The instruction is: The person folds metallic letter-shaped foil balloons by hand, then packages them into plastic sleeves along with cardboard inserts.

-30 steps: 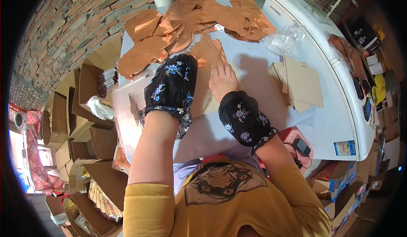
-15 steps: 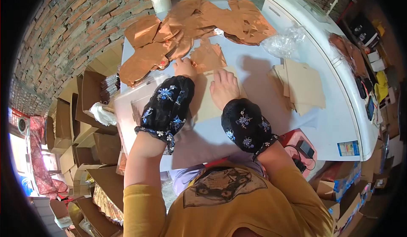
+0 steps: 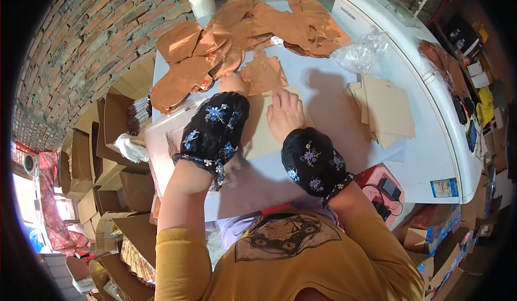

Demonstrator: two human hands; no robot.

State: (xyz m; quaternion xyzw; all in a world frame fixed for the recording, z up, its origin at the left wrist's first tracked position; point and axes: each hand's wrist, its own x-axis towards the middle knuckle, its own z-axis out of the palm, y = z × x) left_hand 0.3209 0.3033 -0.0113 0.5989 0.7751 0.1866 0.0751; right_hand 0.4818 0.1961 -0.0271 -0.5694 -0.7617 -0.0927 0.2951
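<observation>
Head view: a white table (image 3: 242,188) is seen, with the work set out across its middle; the step in hand is judged to be the steadying of a board while foil beyond it is reached for.
Copper foil heap (image 3: 258,23): spread along the far and far-left side of the table, in overlapping crumpled sheets.
Tan board (image 3: 266,139): laid flat in the middle of the table, partly covered by the right hand.
Board stack (image 3: 388,110): left loosely fanned at the right, well apart from both hands.
Single foil piece (image 3: 265,72): laid flat just beyond the board, near the left hand; by judgement, a thin edge needs to be found and lifted lightly next, without tearing.
Right hand (image 3: 285,115): rested palm down on the board.
Left hand (image 3: 234,83): placed between the heap and the single piece.
Right fingers: extended and slightly bent, pressed on the board, nothing gripped.
Left fingers: poorly shown; whether foil is pinched cannot be told.
</observation>
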